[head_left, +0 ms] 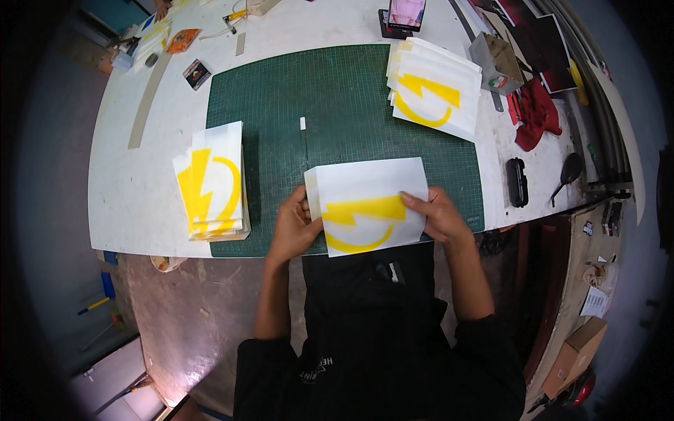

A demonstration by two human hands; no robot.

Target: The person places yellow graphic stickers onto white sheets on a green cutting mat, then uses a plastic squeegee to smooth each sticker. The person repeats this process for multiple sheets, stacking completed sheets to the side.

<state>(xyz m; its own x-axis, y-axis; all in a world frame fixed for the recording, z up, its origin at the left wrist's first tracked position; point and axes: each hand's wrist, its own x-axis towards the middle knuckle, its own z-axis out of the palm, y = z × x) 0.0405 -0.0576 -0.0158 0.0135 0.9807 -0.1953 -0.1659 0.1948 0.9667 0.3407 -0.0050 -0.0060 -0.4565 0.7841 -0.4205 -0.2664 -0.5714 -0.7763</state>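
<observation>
Between my hands I hold a white sticker sheet [372, 181] with a yellow lightning-bolt and arc print. My left hand [291, 224] closes on its left edge, where a pale yellowish strip runs down the side. My right hand [439, 214] pinches the right edge, thumb on top of the print. The sheet is over the near edge of a green cutting mat [281, 91]. Left of it lies a stack of similar printed sheets [214, 182], slightly fanned. Another fanned stack of such sheets [435, 91] rests at the mat's far right corner.
A small white scrap [303, 123] lies on the mat. Behind the right stack a phone [406, 15] stands propped up. To the right are a grey box [495, 63], a dark red cloth [539, 116] and a black case [517, 182]. A small dark box [196, 74] sits beyond the left stack.
</observation>
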